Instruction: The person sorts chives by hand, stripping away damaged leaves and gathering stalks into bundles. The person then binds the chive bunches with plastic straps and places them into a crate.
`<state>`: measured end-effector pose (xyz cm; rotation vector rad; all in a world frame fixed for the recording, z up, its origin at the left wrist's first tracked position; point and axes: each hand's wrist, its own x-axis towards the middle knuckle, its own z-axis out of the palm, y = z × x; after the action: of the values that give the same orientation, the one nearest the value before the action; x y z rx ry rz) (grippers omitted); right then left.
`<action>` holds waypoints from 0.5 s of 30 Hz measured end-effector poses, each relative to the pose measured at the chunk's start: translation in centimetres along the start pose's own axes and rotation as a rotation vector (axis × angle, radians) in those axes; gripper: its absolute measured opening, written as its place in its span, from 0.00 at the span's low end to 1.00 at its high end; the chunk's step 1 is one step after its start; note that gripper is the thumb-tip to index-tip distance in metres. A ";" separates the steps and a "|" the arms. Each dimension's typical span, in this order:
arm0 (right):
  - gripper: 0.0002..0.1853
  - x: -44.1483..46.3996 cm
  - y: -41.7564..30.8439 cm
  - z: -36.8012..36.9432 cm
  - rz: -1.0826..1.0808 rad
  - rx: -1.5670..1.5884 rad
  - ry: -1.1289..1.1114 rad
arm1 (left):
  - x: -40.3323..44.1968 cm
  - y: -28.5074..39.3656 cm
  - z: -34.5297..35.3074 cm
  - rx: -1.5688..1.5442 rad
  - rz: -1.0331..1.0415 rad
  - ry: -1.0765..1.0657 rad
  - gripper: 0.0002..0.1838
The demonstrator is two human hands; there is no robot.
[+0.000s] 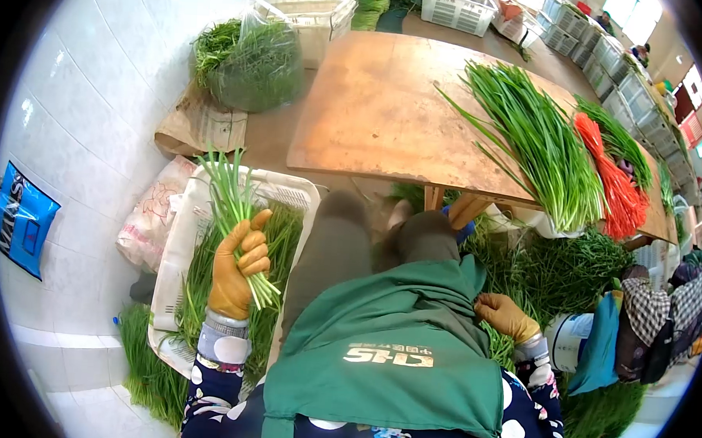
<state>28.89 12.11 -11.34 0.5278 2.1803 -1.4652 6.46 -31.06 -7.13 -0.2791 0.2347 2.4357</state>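
Note:
My left hand (239,265), in a tan glove, is closed round a small bunch of garlic chives (227,190). Its leaves point away from me and its pale cut ends come out below my fingers. Under that hand stands a white plastic crate (168,289) with more chives (283,239) in it. My right hand (509,316), gloved too, is beside my right thigh at the edge of the green apron (409,331). Its fingers are curled together, and I cannot make out what they hold, if anything. Loose chives (502,347) lie close to it.
Ahead is a wooden table (372,102) bearing a large pile of chives (527,140) and a bundle of red ties (615,180). A clear bag of greens (260,66) stands at the left. A white bucket (569,342) and a heap of greens (576,268) are at my right.

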 end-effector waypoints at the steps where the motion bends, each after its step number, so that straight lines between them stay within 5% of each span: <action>1: 0.13 0.1 0.5 0.1 -0.012 -0.021 0.027 | 0.5 -0.3 0.0 -0.013 -0.006 0.020 0.20; 15: 0.15 1.6 0.4 0.8 -0.043 -0.048 0.065 | -1.3 0.0 -0.5 0.051 0.062 0.039 0.19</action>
<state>27.92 11.54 -12.78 0.5216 2.2840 -1.4333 7.53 -31.99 -7.24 -0.3012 0.3266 2.4832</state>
